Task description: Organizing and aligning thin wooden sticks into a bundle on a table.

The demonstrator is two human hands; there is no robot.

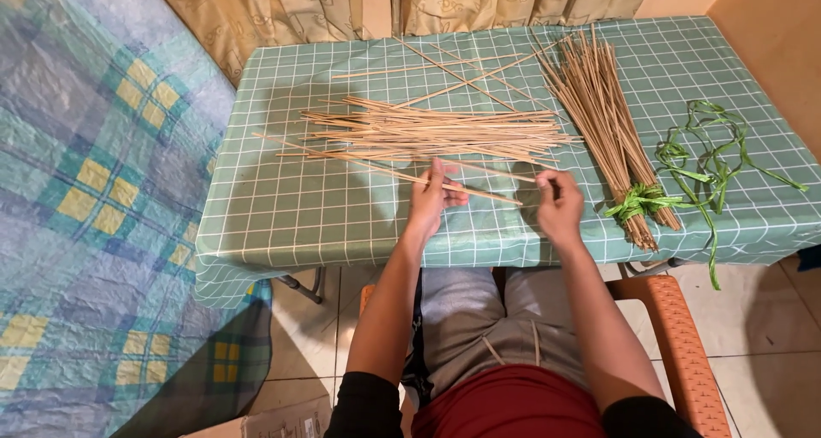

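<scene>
Two hands at table edge, head view: left hand [430, 200] and right hand [558, 203] each pinch a thin stick [402, 174] lying before the loose stick pile [428, 130]; tied bundle [611, 113] and green ribbon [710, 160] sit right; sorting step, steady alignment needed

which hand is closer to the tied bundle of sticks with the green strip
The right hand. It sits just left of the tied bundle, close to its green binding. The left hand is farther left, its fingers on a long stick.
</scene>
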